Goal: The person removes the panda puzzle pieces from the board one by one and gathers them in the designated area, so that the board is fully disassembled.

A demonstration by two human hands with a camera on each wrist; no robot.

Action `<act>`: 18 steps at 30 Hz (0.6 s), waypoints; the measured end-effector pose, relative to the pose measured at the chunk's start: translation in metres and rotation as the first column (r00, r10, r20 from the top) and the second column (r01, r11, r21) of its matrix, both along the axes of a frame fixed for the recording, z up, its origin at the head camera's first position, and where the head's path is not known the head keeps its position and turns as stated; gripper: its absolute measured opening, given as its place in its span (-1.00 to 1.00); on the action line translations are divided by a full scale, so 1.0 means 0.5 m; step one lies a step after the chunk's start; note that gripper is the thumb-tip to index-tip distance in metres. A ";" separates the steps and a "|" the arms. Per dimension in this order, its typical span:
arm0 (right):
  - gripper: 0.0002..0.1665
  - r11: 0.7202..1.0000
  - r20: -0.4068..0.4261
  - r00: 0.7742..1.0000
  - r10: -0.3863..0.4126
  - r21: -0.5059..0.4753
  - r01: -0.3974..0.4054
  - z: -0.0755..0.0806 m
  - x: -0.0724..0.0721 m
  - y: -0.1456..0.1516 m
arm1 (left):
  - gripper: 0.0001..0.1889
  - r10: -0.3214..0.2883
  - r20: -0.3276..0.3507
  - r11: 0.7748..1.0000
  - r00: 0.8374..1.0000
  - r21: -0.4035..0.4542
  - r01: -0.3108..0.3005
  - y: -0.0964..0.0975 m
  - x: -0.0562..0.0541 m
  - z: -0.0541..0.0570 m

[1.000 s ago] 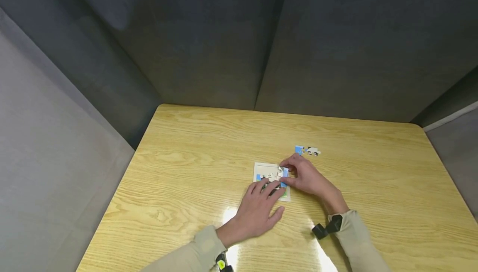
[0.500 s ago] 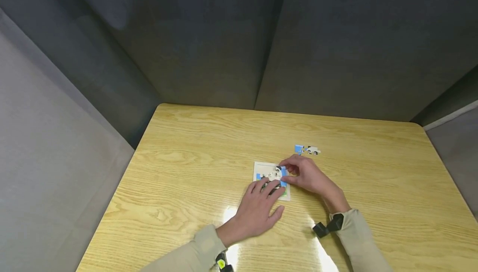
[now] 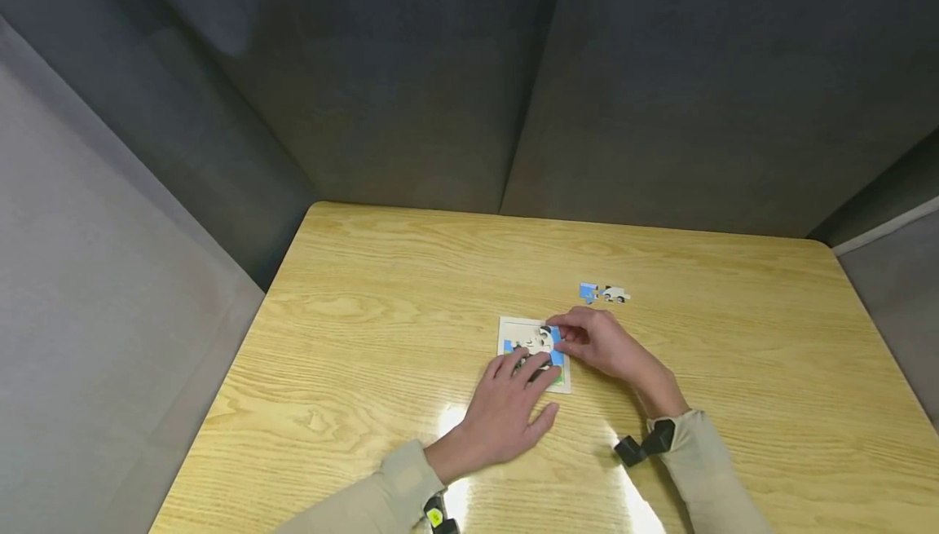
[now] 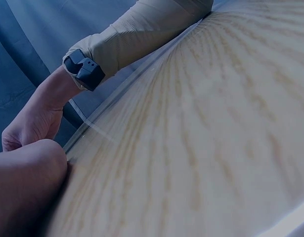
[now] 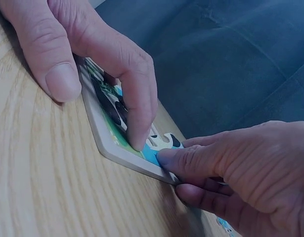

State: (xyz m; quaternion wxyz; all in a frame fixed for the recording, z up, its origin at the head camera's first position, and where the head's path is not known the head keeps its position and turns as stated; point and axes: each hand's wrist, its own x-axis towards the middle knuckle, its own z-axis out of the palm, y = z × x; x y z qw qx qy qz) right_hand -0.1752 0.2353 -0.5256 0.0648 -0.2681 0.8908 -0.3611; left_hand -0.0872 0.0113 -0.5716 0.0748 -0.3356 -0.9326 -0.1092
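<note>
A small square panda jigsaw puzzle in a pale tray (image 3: 502, 335) lies near the middle of the table. My left hand (image 3: 502, 418) comes from the lower left, its fingertips resting on the lower part of the picture and hiding some of it. My right hand (image 3: 605, 344) is at the tray's upper right, thumb and index finger pinching a blue, white and black puzzle piece (image 5: 151, 155). In the right wrist view, that piece lies inside the rim under my thumb, beside a left fingertip. The tray's upper left shows bare board. The left wrist view shows no puzzle.
Two loose puzzle pieces lie beyond my right hand: a mostly blue piece (image 3: 588, 293) and a white and black piece (image 3: 614, 294). Dark fabric partitions (image 3: 411, 94) stand behind the wooden table (image 3: 367, 297), and a grey one (image 3: 110, 289) at the left.
The puzzle piece under my right fingers has shifted slightly and now sits closer against its neighbours. My right fingertips have drawn a little toward the tray's right edge. The left hand stays put.
</note>
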 end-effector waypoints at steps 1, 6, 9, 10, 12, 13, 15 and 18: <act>-0.60 1.000 0.001 1.000 0.000 0.006 0.000 0.000 0.000 0.000 | -0.46 0.000 -0.001 1.000 1.000 -0.001 0.000 0.000 0.000 0.000; -0.61 0.999 -0.021 1.000 0.013 0.032 -0.012 0.002 0.002 0.000 | -0.45 -0.001 0.004 1.000 1.000 -0.009 0.001 0.001 0.002 0.002; -0.62 0.998 -0.057 0.998 0.030 0.056 -0.027 0.004 0.003 -0.001 | -0.45 -0.001 0.008 1.000 1.000 -0.013 0.002 0.000 0.003 0.002; -0.63 0.997 -0.070 0.997 0.036 0.064 -0.031 0.004 0.003 -0.002 | -0.45 -0.001 0.010 1.000 1.000 -0.014 0.001 0.000 0.004 0.003; -0.64 0.996 -0.093 0.995 0.043 0.078 -0.036 0.005 0.004 -0.004 | -0.45 0.000 0.012 1.000 1.000 -0.016 0.000 0.000 0.004 0.004; -0.65 0.996 -0.104 0.994 0.045 0.083 -0.037 0.005 0.004 -0.005 | -0.45 0.001 0.014 1.000 1.000 -0.017 -0.001 0.000 0.004 0.004; -0.65 0.995 -0.124 0.991 0.048 0.088 -0.037 0.006 0.005 -0.008 | -0.45 0.001 0.017 1.000 1.000 -0.016 -0.001 0.000 0.005 0.005; -0.66 0.995 -0.145 0.988 0.049 0.090 -0.036 0.006 0.007 -0.011 | -0.44 0.000 0.018 1.000 1.000 -0.013 0.000 0.000 0.006 0.005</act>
